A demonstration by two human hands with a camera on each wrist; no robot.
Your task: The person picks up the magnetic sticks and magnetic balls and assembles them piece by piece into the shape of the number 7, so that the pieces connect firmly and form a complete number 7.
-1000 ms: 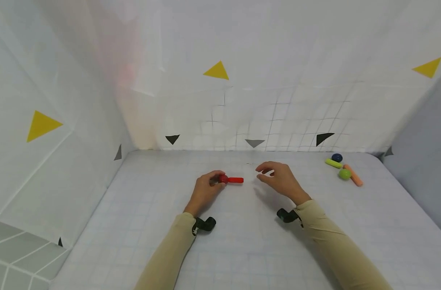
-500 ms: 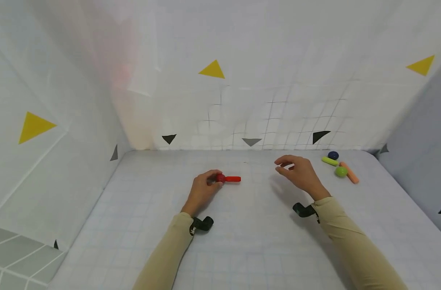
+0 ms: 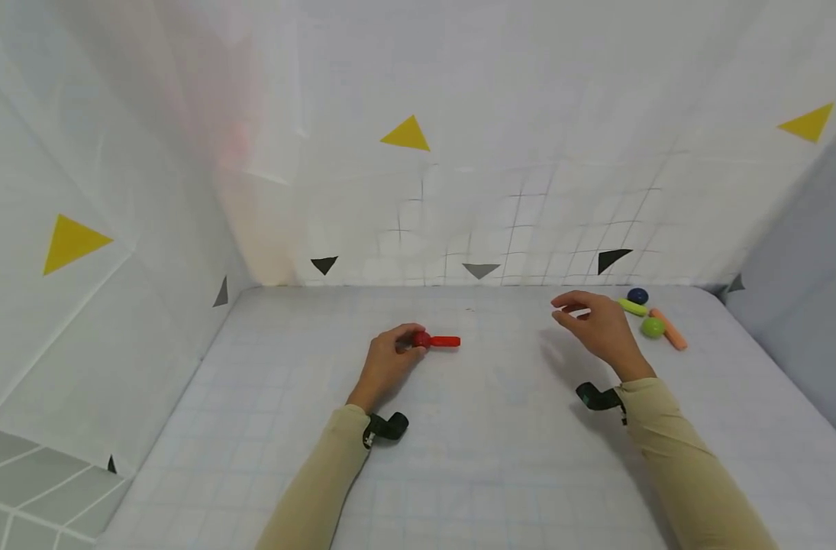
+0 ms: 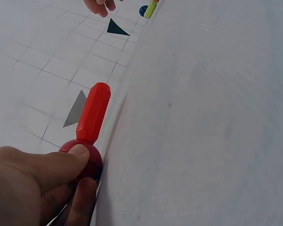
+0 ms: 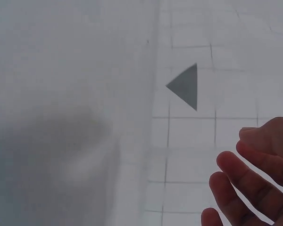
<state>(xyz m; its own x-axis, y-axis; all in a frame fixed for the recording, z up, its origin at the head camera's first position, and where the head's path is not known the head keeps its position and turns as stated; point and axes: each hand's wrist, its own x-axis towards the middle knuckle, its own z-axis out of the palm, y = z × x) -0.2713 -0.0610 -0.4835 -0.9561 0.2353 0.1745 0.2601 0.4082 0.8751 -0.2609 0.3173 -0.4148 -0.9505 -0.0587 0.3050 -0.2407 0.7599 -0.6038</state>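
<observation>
Near the middle of the table, my left hand pinches a dark red ball between thumb and fingers. A bright red stick points right from the ball, its near end against it; in the left wrist view the faceted stick stands out straight from the ball. Whether the two are joined or only touching cannot be told. My right hand hovers above the table to the right, fingers loosely bent, holding nothing. The right wrist view shows its fingers apart from any object.
Behind and right of my right hand lie a dark blue ball, a yellow-green stick, a green ball and an orange stick. A white sheet wall rises at the table's back; side walls flank it.
My right hand has moved right, away from the red stick and closer to the loose balls and sticks. The left hand keeps its hold on the red ball, nearly still.
</observation>
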